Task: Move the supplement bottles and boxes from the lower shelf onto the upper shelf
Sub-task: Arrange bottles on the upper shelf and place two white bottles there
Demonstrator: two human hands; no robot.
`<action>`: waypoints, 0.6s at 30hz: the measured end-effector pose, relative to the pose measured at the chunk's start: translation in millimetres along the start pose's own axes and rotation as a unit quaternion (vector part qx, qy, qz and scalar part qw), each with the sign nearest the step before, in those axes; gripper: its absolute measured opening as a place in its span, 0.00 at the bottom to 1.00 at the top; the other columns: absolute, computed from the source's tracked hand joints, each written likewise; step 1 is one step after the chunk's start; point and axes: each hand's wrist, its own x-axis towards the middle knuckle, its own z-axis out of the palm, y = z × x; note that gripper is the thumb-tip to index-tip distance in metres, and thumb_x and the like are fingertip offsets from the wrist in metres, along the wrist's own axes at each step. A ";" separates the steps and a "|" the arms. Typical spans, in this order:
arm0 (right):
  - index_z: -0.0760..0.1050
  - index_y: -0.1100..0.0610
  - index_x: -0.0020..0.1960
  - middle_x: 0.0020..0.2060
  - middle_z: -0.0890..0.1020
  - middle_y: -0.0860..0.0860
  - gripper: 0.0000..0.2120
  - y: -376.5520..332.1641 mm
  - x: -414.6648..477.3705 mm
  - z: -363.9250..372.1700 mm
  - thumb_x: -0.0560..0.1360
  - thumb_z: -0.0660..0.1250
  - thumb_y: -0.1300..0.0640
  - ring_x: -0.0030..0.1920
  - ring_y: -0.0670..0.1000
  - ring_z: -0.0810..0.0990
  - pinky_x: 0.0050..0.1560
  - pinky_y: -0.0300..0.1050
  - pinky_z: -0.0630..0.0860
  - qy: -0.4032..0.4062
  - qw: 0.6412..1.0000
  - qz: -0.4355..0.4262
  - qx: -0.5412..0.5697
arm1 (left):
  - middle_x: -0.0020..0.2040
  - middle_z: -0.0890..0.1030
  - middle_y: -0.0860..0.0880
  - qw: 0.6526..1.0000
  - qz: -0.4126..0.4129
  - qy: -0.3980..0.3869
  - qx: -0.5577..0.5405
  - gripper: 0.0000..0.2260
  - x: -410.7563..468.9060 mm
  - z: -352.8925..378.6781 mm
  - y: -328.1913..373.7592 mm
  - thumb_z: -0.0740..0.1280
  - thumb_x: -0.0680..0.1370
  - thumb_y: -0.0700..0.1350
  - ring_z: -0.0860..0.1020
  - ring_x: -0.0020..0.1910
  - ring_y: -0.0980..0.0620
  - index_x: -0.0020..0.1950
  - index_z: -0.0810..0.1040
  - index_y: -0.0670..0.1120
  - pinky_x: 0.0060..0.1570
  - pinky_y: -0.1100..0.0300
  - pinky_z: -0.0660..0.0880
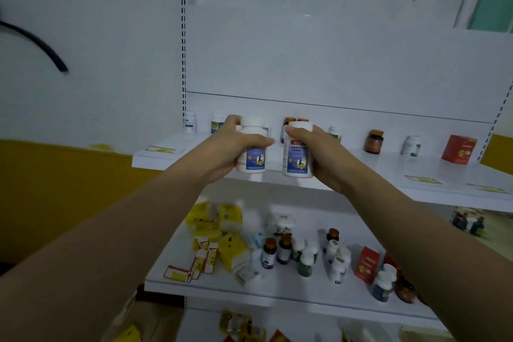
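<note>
left hand (233,147) grasps one blue-labelled white supplement bottle (254,158); right hand (319,153) grasps a second blue-labelled bottle (297,159). both bottles upright, side by side, at the upper shelf (361,172) front edge.

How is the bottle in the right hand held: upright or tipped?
Upright: the bottle, in the right hand, has its cap uppermost.

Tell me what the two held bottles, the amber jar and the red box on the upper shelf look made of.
Left-held bottle and right-held bottle: probably white plastic, opaque, smooth, with blue printed labels. Amber jar: translucent brown, glass or plastic, unclear. Red box: likely printed cardboard, flat faces, crisp edges.
</note>
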 end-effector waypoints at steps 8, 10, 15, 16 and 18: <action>0.74 0.57 0.60 0.52 0.83 0.53 0.18 43.8 128.7 -9.3 0.73 0.70 0.52 0.45 0.50 0.82 0.46 0.47 0.79 0.081 0.989 0.047 -0.117 | 0.52 0.81 0.45 0.993 0.010 0.080 0.091 0.25 108.1 -49.1 -32.0 0.75 0.67 0.36 0.81 0.49 0.47 0.63 0.73 0.43 0.48 0.56 0.79; 0.74 0.58 0.59 0.49 0.81 0.51 0.16 53.5 162.5 -16.3 0.73 0.70 0.54 0.42 0.46 0.80 0.38 0.38 0.74 0.076 0.988 0.053 -0.121 | 0.53 0.81 0.45 0.991 0.007 0.090 0.103 0.25 144.8 -52.7 -40.6 0.76 0.67 0.37 0.81 0.51 0.47 0.62 0.74 0.43 0.50 0.55 0.78; 0.75 0.60 0.60 0.54 0.81 0.55 0.21 78.5 245.1 -27.5 0.70 0.73 0.55 0.49 0.52 0.81 0.48 0.47 0.80 0.068 0.974 0.071 -0.204 | 0.54 0.78 0.46 0.978 -0.009 0.094 0.184 0.26 233.4 -51.7 -58.8 0.77 0.66 0.37 0.78 0.52 0.47 0.63 0.74 0.42 0.56 0.52 0.76; 0.75 0.60 0.59 0.53 0.81 0.56 0.21 84.1 259.1 -27.6 0.69 0.74 0.54 0.51 0.54 0.81 0.53 0.51 0.79 0.071 0.967 0.074 -0.231 | 0.53 0.78 0.46 0.975 -0.007 0.093 0.200 0.26 249.1 -51.6 -64.5 0.77 0.66 0.37 0.77 0.51 0.48 0.63 0.74 0.42 0.53 0.54 0.76; 0.75 0.60 0.56 0.52 0.81 0.56 0.21 97.1 282.6 -27.4 0.68 0.75 0.53 0.53 0.56 0.80 0.56 0.54 0.79 0.071 0.953 0.087 -0.282 | 0.54 0.79 0.46 0.967 -0.014 0.089 0.238 0.26 274.5 -52.4 -79.0 0.77 0.66 0.39 0.76 0.51 0.49 0.62 0.75 0.42 0.51 0.56 0.75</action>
